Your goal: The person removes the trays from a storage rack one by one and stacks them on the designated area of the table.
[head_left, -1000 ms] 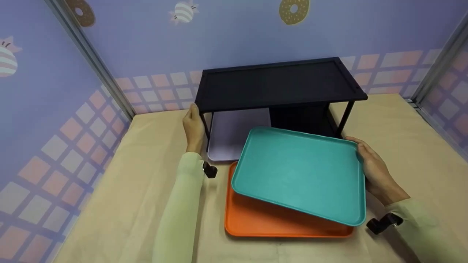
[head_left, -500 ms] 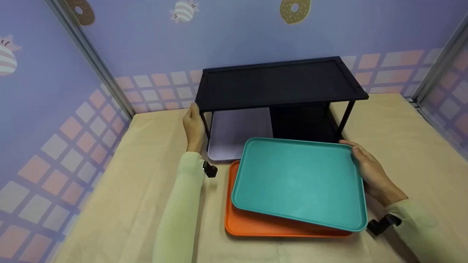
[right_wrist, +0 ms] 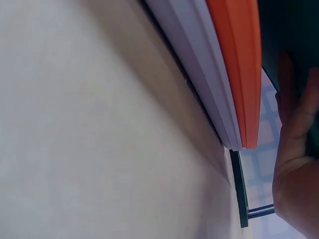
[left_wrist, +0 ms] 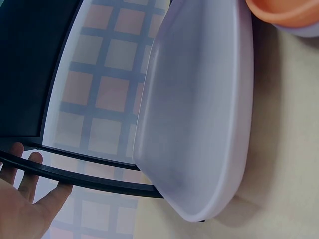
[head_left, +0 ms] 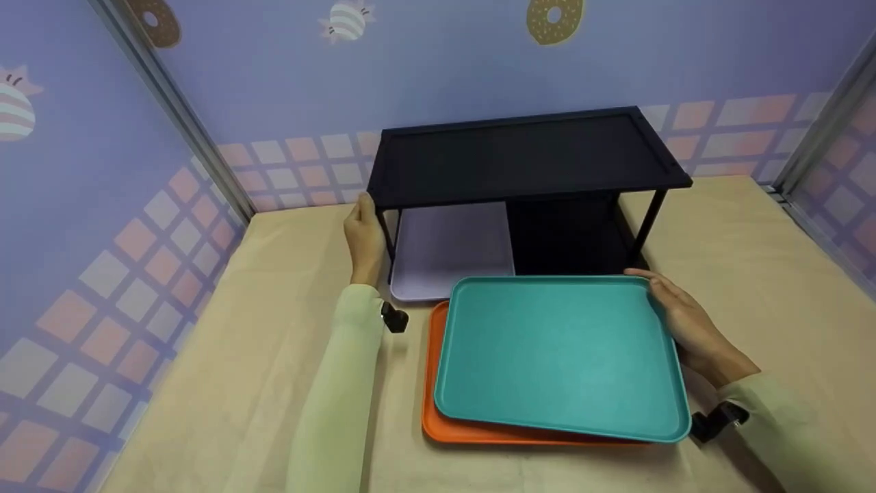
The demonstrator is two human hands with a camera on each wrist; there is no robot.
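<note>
My right hand [head_left: 694,329] holds a teal tray [head_left: 558,356] by its right edge, with fingers under it. The teal tray is tilted over an orange tray [head_left: 438,411], whose left and front rims show. In the right wrist view, lilac tray edges [right_wrist: 199,55] lie under the orange tray [right_wrist: 239,74]. My left hand [head_left: 364,239] grips the front left corner of a black two-tier rack [head_left: 527,161]; in the left wrist view its fingers [left_wrist: 30,174] pass behind the rack's leg. A lilac tray [head_left: 448,250] sits on the left of the rack's lower tier.
The rack stands near the patterned back wall [head_left: 438,75]. A cream cloth [head_left: 274,342] covers the tabletop. Metal posts [head_left: 174,109] rise at the back corners. The black lower tier [head_left: 568,236] shows right of the lilac tray.
The teal tray has moved down and toward the person, covering more of the orange tray, and has turned slightly. My right hand went with it; the left hand has stayed at the rack.
</note>
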